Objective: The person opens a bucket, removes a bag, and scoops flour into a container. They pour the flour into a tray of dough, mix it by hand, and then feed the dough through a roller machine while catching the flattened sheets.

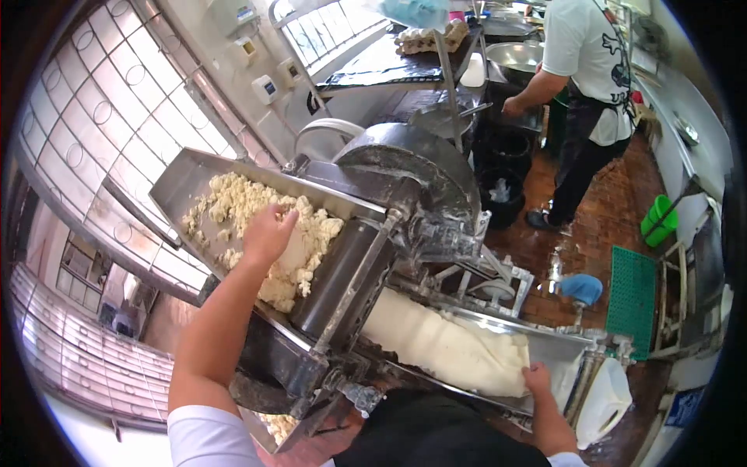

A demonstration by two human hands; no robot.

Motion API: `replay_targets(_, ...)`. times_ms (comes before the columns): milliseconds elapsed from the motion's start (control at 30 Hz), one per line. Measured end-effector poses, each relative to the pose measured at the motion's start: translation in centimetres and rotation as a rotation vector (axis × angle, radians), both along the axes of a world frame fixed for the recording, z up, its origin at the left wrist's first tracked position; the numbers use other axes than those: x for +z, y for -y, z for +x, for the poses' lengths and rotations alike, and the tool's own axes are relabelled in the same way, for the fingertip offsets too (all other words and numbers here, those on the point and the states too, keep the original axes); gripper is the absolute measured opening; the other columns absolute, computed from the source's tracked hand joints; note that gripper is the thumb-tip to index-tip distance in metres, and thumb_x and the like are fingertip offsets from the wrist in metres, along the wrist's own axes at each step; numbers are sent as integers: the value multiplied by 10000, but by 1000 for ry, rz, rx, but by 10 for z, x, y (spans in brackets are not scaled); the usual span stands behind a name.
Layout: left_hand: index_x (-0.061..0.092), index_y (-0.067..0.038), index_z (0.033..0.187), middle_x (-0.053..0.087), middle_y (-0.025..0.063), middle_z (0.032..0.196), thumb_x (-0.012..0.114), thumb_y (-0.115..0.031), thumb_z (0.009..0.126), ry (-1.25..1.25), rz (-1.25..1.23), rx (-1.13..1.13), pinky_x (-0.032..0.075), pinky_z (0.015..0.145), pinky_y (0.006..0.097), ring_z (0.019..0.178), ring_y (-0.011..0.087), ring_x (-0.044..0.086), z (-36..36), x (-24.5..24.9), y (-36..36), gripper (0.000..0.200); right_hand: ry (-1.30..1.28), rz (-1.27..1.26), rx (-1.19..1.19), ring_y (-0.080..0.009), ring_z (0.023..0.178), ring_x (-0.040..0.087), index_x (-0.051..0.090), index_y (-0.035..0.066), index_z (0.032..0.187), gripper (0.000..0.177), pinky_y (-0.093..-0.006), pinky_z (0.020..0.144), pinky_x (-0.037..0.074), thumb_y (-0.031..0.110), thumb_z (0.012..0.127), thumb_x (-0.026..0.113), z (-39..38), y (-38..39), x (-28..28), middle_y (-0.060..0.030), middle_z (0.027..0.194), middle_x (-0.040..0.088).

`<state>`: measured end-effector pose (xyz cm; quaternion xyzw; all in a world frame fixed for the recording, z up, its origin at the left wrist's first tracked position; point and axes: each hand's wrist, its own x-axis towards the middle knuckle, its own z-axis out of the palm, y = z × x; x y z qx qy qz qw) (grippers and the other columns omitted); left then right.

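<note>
Directly below a head-worn camera, a person in white sleeves works at a steel dough roller machine (420, 167) in a tiled kitchen. The left hand (268, 233) reaches out to the far left and rests palm down on a heap of crumbly pale dough (233, 198) lying in the sloped feed tray (177, 177). Its grip is loosely open, with the fingers curved over the crumbs and nothing closed inside. Just right of that hand, a dark metal roller (342, 276) crosses the machine. A smooth white dough sheet (443, 346) lies on the lower outlet tray (572, 348), near and to the right. The right hand (538, 379) touches the near right end of this sheet. Its fingers are hidden against the dough, so it is not possible to tell how far that grip is closed.

A white plastic jug (607, 401) stands just right of the outlet tray. On the brown floor beyond are a blue cloth (582, 288), a green mat (632, 300) and a green bucket (660, 220). At the far right another person (587, 47), in a white shirt and dark apron, stands at a desk with a metal bowl (517, 54) on it.
</note>
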<state>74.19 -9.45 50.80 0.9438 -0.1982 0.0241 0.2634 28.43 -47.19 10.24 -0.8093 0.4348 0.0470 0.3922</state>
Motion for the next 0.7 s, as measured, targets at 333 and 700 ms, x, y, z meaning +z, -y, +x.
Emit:
replay_targets(333,657,-77,844,644,192,823,486,-408,889,234,402,93,475,708,489,795,387,615,-8,-11,42,376,332,-208,-5,-325,922,627,672,50,978,314,-401,846,478,277,761,680,97,-15,37,-164,975,663)
replay_targets(700,655,-83,796,647,184,777,467,-346,917,318,427,51,489,677,495,733,389,623,-13,-21,51,345,479,1155,109,-195,773,631,618,79,1047,331,-315,681,491,373,915,543,300,-181,121,-69,933,663)
